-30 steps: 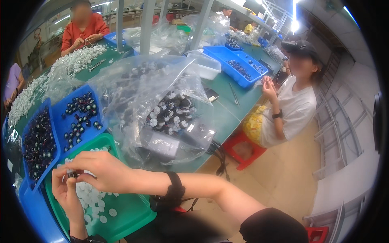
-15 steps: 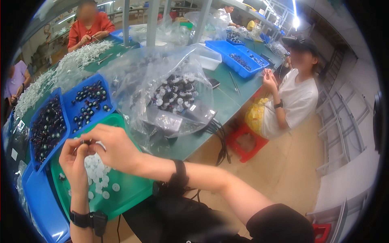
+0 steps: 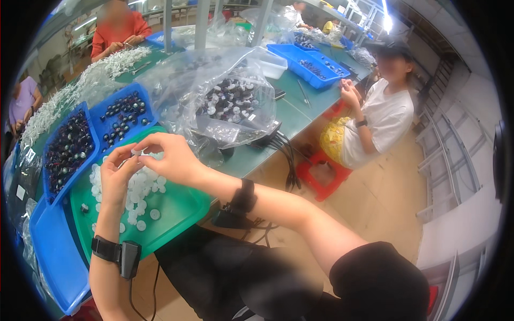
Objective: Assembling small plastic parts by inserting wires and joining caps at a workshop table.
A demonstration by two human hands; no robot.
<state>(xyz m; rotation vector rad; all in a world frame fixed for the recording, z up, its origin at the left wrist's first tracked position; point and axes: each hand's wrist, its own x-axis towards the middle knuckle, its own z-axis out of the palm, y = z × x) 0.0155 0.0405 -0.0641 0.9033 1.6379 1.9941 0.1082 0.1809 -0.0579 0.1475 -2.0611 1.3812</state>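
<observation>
Above the green tray (image 3: 179, 216), my left hand (image 3: 116, 174) and my right hand (image 3: 172, 156) meet fingertip to fingertip. A small white plastic disc (image 3: 137, 152) shows pinched between them. Whether a dark part sits under the disc is hidden by my fingers. Loose white discs (image 3: 140, 206) lie heaped in the tray below my hands, and one small dark round component (image 3: 84, 208) rests near its left side. Beyond my hands, two blue bins (image 3: 67, 152) (image 3: 124, 115) hold many dark round components with thin wires.
A clear plastic bag (image 3: 227, 101) of assembled black-and-white parts stands on the green table (image 3: 292, 120). An empty-looking blue tray (image 3: 56, 251) lies at left. White stalk-like parts (image 3: 80, 99) are piled farther back. A co-worker (image 3: 383, 115) sits at right on a red stool (image 3: 321, 174); cables (image 3: 289, 160) hang off the edge.
Both hands have shifted slightly up and right. A dark part showed between my fingers before; now a white disc shows there. The view has tilted a little.
</observation>
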